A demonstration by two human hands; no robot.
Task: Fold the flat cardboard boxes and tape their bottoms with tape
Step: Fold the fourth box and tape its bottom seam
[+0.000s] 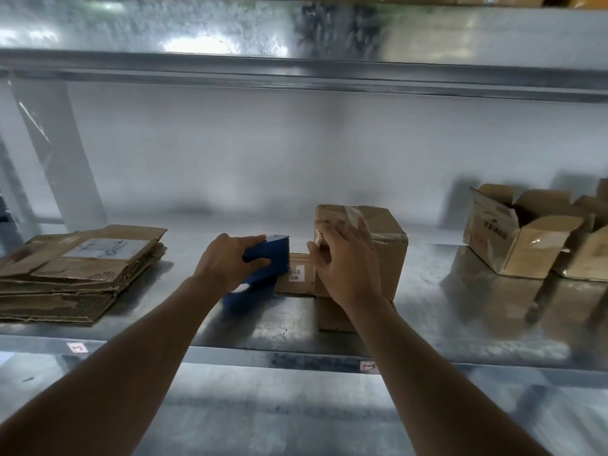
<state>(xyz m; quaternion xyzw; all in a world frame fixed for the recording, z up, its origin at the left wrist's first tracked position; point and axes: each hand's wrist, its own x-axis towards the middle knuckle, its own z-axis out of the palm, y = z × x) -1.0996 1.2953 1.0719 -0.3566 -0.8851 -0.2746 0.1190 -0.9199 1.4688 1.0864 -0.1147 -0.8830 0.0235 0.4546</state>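
Observation:
A small folded cardboard box (385, 245) stands on the metal shelf (444, 311) at the centre, with clear tape across its top face. My right hand (345, 261) rests against its near left side, fingers spread over the taped edge. My left hand (227, 261) grips a blue tape dispenser (266, 258) just left of the box, its toothed blade pointing at the box. One open flap with a barcode label (296, 274) lies flat between dispenser and box. A stack of flat cardboard boxes (79, 271) sits at the left.
Two folded boxes with open flaps (519, 235) stand at the right end of the shelf. Another metal shelf (296, 70) runs overhead, and a support post (62, 159) rises at the back left. The shelf's front edge carries small labels (367, 366).

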